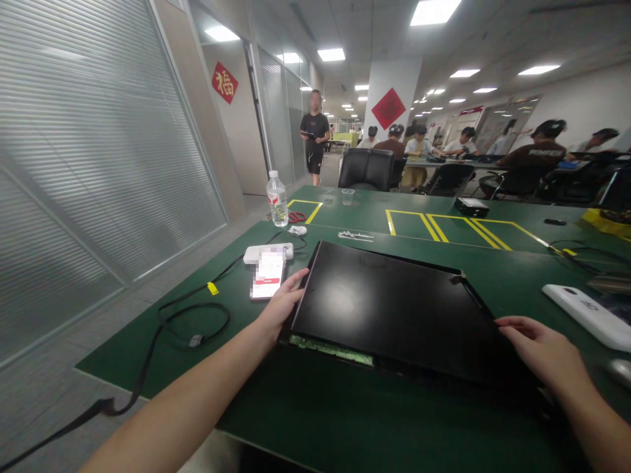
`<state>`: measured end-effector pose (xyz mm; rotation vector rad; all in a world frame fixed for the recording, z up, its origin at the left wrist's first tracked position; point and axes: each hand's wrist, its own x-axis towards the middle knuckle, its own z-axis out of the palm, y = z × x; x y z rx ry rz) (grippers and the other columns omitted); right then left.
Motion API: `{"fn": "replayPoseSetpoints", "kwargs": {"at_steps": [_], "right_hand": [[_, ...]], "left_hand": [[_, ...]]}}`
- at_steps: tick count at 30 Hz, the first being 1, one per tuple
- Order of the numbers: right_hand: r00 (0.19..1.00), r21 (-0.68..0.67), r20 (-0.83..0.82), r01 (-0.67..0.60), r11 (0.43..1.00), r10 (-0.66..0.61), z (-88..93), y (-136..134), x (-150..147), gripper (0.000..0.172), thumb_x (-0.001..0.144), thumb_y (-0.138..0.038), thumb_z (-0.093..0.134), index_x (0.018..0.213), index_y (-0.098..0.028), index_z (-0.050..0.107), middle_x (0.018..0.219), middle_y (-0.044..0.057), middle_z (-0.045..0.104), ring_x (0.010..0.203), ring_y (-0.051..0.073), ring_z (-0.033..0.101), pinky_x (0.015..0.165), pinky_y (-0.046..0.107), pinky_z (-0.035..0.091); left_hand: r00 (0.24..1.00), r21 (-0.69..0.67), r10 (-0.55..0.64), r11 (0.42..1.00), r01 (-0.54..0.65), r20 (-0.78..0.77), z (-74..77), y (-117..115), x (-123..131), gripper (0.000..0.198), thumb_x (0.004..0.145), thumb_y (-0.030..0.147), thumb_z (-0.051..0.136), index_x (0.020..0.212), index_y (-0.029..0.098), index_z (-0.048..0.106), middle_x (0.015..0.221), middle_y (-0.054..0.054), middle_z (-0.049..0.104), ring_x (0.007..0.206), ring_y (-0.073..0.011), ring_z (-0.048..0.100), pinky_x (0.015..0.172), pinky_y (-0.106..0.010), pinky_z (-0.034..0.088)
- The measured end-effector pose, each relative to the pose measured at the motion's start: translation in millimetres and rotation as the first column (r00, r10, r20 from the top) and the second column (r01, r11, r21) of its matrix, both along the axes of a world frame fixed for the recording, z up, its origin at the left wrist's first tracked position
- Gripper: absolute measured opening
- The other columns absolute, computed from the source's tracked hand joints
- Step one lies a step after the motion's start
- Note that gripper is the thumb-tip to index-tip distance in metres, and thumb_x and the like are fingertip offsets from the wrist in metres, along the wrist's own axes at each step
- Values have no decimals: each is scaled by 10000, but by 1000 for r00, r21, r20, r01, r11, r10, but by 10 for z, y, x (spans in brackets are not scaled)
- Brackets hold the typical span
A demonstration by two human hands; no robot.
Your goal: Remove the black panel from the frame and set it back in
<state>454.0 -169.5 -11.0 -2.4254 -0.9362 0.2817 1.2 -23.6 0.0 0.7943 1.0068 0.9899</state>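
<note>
A flat black screen panel (394, 305) lies on the green table mat (305, 407), a strip of green circuit board showing along its near edge. My left hand (280, 302) grips the panel's left edge, fingers curled round it. My right hand (539, 351) holds the right side near the front corner, thumb on top and fingers along the edge. A lit phone (269, 274) lies just left of my left hand, below a white power bank (269, 251).
A black cable (197, 315) loops over the mat's left edge. A water bottle (277, 198), red scissors, a plastic cup and a small black box stand farther back. A white device (589, 315) lies at the right. Several people sit at tables behind; one stands in the corridor.
</note>
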Motion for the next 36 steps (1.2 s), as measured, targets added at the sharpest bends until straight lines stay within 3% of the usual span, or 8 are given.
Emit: {"fn": "replayPoseSetpoints", "kwargs": {"at_steps": [5, 11, 17, 28, 36], "right_hand": [[1000, 16, -6, 5, 1000, -5, -1, 3, -19, 482, 593, -586, 496, 860, -278, 754, 845, 60, 745, 826, 329, 651, 673, 396, 446], [1000, 35, -16, 8, 999, -8, 23, -3, -35, 456, 572, -583, 506, 819, -288, 751, 823, 57, 742, 827, 334, 653, 679, 404, 451], [999, 23, -49, 7, 1000, -6, 46, -1, -42, 477, 558, -590, 497, 836, -287, 740, 833, 54, 744, 838, 335, 659, 696, 413, 455], [999, 20, -47, 9, 1000, -8, 61, 2, -68, 476, 555, -587, 493, 832, -285, 734, 834, 54, 746, 837, 336, 662, 703, 420, 462], [1000, 78, -13, -17, 997, 18, -31, -3, 4, 392, 588, -571, 528, 777, -308, 751, 783, 48, 747, 775, 335, 673, 638, 408, 468]], "left_hand": [[1000, 31, 25, 999, -24, -2, -61, 36, -1, 727, 691, 170, 821, 1387, 208, 613, 1020, -77, 790, 581, -157, 702, 552, -261, 565], [999, 140, 20, 990, -16, -28, -92, 59, -2, 627, 665, 319, 886, 1253, 198, 703, 1107, -93, 777, 831, -222, 751, 696, -284, 575], [995, 234, -21, 971, 44, -98, -38, 30, -21, 636, 715, 444, 844, 1286, 206, 696, 1177, -92, 764, 1026, -266, 725, 901, -339, 541], [970, 318, -79, 936, 152, -230, 14, 28, -44, 553, 784, 444, 744, 1295, 236, 706, 1269, -75, 731, 1192, -324, 655, 1006, -412, 499], [965, 363, -53, 920, 148, -259, 58, -32, -26, 547, 798, 500, 736, 1281, 244, 721, 1311, -79, 712, 1258, -338, 617, 1040, -437, 484]]}}
